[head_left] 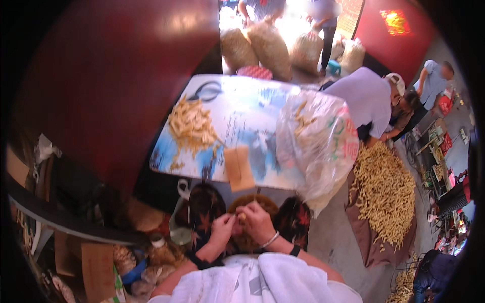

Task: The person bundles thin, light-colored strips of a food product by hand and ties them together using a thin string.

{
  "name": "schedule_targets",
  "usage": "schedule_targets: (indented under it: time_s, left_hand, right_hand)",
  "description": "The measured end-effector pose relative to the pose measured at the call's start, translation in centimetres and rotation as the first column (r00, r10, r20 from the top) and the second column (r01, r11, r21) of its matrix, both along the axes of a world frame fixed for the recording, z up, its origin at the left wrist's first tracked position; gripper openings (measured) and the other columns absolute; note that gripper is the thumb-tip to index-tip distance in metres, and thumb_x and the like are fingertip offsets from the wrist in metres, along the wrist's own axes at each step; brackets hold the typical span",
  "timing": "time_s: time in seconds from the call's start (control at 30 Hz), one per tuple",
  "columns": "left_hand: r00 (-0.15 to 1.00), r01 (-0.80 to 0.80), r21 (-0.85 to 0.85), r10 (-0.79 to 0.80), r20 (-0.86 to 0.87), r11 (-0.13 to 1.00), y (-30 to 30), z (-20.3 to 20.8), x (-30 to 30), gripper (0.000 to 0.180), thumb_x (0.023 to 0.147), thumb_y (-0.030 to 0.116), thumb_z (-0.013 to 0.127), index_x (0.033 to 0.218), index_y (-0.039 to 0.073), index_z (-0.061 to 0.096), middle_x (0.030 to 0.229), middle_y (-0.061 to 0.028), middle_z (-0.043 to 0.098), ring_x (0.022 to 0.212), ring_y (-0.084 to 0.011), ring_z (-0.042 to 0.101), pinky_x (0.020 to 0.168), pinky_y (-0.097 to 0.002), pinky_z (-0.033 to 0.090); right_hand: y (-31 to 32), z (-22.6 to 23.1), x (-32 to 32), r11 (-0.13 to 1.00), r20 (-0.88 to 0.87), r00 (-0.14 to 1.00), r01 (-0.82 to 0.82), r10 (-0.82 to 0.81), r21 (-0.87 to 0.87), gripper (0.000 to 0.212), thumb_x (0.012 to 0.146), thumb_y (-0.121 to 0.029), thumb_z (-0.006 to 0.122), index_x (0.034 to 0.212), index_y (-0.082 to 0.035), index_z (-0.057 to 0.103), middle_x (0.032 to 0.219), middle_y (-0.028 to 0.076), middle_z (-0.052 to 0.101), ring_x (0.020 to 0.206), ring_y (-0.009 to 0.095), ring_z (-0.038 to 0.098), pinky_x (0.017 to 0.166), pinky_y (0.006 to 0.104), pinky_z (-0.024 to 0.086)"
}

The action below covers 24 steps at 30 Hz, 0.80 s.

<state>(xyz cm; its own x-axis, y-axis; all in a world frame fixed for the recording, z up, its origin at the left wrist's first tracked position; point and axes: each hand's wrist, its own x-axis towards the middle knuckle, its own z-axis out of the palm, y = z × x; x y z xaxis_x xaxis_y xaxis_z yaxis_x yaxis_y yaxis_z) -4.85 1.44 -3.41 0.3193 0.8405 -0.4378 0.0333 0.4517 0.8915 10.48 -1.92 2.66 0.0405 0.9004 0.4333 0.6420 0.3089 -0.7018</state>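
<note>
My left hand (222,233) and my right hand (256,223) meet low in front of me, between my knees. Both have their fingers closed. A small yellowish piece (242,217) shows at the fingertips of the right hand, too small to name surely. Whatever the left fingers pinch is hidden. Beneath the hands, a round brown basket (271,203) is partly covered by them. On the low table (245,108) ahead lies a heap of pale yellow root-like pieces (192,123). A folded brown card (239,166) overhangs the table's near edge.
A clear plastic bag (318,146) with some pieces covers the table's right end. Right of it, many yellowish pieces (384,194) lie on a brown cloth (361,237), where a person (356,93) bends. Full sacks (270,48) stand behind. Cardboard (98,270) and bags crowd the lower left.
</note>
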Motion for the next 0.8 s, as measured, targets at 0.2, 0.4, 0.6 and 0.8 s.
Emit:
schedule_targets:
  time_s: [0.2,0.4,0.6,0.8]
  left_hand:
    - [0.873,0.253,-0.535,0.049,0.486,0.806,0.0,0.1,-0.1,0.021,0.094,0.027,0.057,0.094,0.006,0.063,0.087,-0.0064,0.066,0.083,-0.0195,0.066,0.073,-0.0364,0.055]
    - [0.753,0.277,-0.548,0.177,0.634,0.789,0.6,-4.5,0.2,0.010,0.089,0.003,0.055,0.098,0.000,0.060,0.091,-0.0088,0.065,0.079,-0.0178,0.065,0.071,-0.0290,0.055]
    - [0.760,0.151,-0.612,0.305,0.574,0.777,0.1,-2.8,1.2,0.015,0.088,-0.005,0.052,0.102,-0.004,0.058,0.097,-0.0126,0.064,0.082,-0.0203,0.064,0.076,-0.0299,0.055]
    - [0.817,0.123,-0.542,0.226,0.531,0.831,-0.4,-1.8,1.3,0.017,0.090,-0.002,0.048,0.104,-0.005,0.057,0.099,-0.0139,0.063,0.085,-0.0218,0.064,0.078,-0.0340,0.056]
  right_hand:
    - [-1.7,0.9,-0.7,0.964,-0.088,0.961,-0.264,0.261,-0.024,0.016,0.082,-0.008,0.064,0.097,-0.005,0.062,0.084,0.013,0.061,0.080,0.031,0.061,0.070,0.0362,0.051]
    - [-1.9,0.7,-0.8,0.989,-0.068,0.987,-0.146,0.145,-0.011,0.028,0.075,-0.004,0.069,0.101,-0.005,0.058,0.093,0.014,0.056,0.084,0.031,0.058,0.072,0.0366,0.050]
    - [-2.6,-1.1,-0.4,0.969,-0.172,0.978,0.072,-0.115,-0.236,0.021,0.078,-0.009,0.070,0.094,-0.004,0.058,0.089,0.013,0.058,0.079,0.029,0.060,0.070,0.0358,0.050]
    - [-2.5,-1.7,0.0,0.987,-0.384,0.920,0.010,-0.073,-0.162,0.009,0.084,-0.009,0.066,0.091,-0.004,0.063,0.082,0.012,0.060,0.077,0.025,0.062,0.068,0.0322,0.049]
